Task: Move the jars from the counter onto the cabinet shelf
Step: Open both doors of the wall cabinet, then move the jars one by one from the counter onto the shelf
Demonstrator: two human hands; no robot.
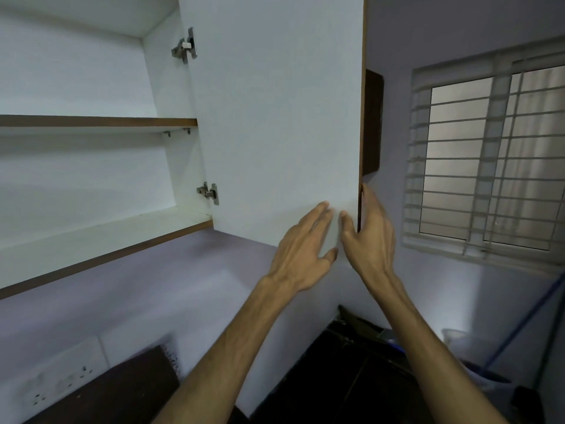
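Note:
A wall cabinet stands open, its white door (275, 111) swung out toward me. Inside, the middle shelf (97, 121) and the bottom shelf (91, 237) hold nothing that I can see. My left hand (305, 249) lies flat against the door's inner face near its lower corner, fingers spread. My right hand (371, 237) wraps the door's free edge, thumb on the inner face and fingers behind it. No jars are in view.
A barred window (489, 160) fills the right wall. A socket panel (58, 381) sits low on the left wall beside a dark board (122, 390). Dark counter items (360, 362) and a blue-handled tool (519, 322) lie below right.

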